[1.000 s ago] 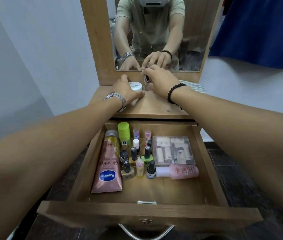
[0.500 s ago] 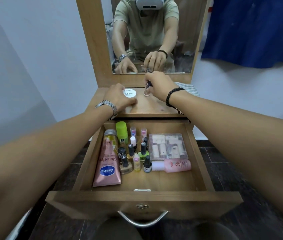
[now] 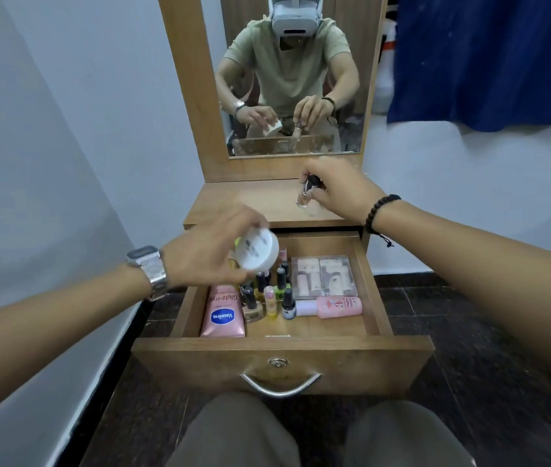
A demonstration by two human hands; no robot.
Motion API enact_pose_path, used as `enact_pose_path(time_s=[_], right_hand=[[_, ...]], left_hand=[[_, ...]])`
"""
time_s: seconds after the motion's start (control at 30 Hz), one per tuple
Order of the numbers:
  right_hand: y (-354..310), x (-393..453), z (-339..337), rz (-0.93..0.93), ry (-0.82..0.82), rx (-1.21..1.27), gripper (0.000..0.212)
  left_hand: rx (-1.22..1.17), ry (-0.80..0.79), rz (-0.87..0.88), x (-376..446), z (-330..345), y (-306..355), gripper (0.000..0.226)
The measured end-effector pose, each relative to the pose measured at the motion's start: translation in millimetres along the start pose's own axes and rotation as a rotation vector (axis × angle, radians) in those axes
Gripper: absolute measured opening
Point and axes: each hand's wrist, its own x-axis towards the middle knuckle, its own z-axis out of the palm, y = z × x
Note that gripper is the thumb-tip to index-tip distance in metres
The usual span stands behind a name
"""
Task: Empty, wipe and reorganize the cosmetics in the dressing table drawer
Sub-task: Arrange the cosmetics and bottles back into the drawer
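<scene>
Wooden dressing table (image 3: 260, 203) (drawer (image 3: 280, 362) open), white walls (image 3: 65, 136).

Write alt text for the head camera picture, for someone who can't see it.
A seated person's left hand holds a round white jar above an open wooden drawer of cosmetics, while the right hand grips a small glass bottle standing on the dressing table top. A mirror behind reflects them.

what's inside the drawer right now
In the drawer: a pink Vaseline tube, small nail polish bottles, a clear case, a pink bottle lying flat. The left hand and its white jar cover the back-left corner.
</scene>
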Motion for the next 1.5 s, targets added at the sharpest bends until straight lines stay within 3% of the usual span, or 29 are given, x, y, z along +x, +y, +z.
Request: enact_pose_path(time_s=[0.27, 0.57, 0.9, 1.13, 1.33, 1.5], right_hand=[[-17.8, -58.0, -17.0, -0.044, -0.017, 0.098, 0.017], [-21.0, -100.2, -15.8, -0.040, -0.151, 0.126, 0.018], [-28.6, -121.4, 3.0, -0.071, -0.360, 0.120, 0.021], [-37.0, -125.6, 15.2, -0.054, -0.451, 0.070, 0.021], [-46.8, -127.7, 27.4, -0.037, -0.561, 0.031, 0.022], [-52.4, -125.2, 37.0, -0.038, -0.633, 0.002, 0.027]], left_hand=[[0.346, -0.252, 0.301, -19.2, 29.4, 15.6, 0.080], [0.458, -0.522, 0.382, -10.4, 52.2, 27.7, 0.091], [0.508, -0.381, 0.548, -15.8, 78.6, 20.9, 0.063], [0.432, -0.392, 0.584, -13.8, 68.7, 15.9, 0.034], [0.384, -0.217, 0.382, -29.5, 37.2, 3.9, 0.018], [0.297, -0.159, 0.224, -55.5, 25.6, 3.6, 0.022]])
